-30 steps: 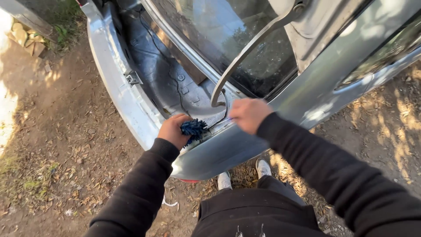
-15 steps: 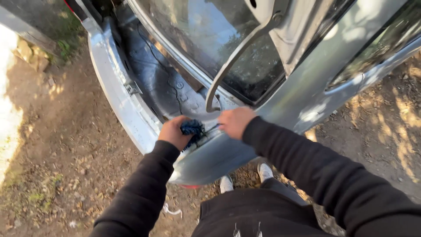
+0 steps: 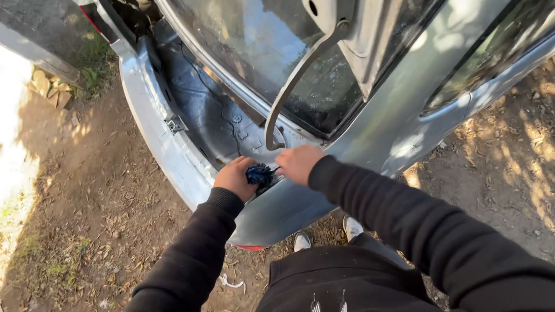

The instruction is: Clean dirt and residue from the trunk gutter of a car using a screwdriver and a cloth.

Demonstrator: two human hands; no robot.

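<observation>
While I look down from the head cam, both hands sit close together at the lower corner of a silver car body (image 3: 173, 156), approx. centre frame. L hand (image 3: 234, 178) is curled shut around a dark blue tufted bundle (image 3: 259, 173), looks like a rag or brush head, can't tell which; fingers wrapped over its L side, knuckles up. Bundle lies btwn the two hands, pressed down against the body edge just below the rear glass (image 3: 260, 58). R hand (image 3: 298, 163) is right beside it on the R, fingers bent in a loose fist, touching or nearly touching the bundle's R side; can't tell if it actually pinches any of it. Both arms in black sleeves (image 3: 191, 260). Curved grey metal bar (image 3: 295, 81) comes down from the raised hatch and ends just above the hands. Dark inner channel w/ a thin wire runs up-left from L hand. White shoes (image 3: 351, 226) show under the body edge, on dirt ground (image 3: 87, 219) w/ dry leaves.
</observation>
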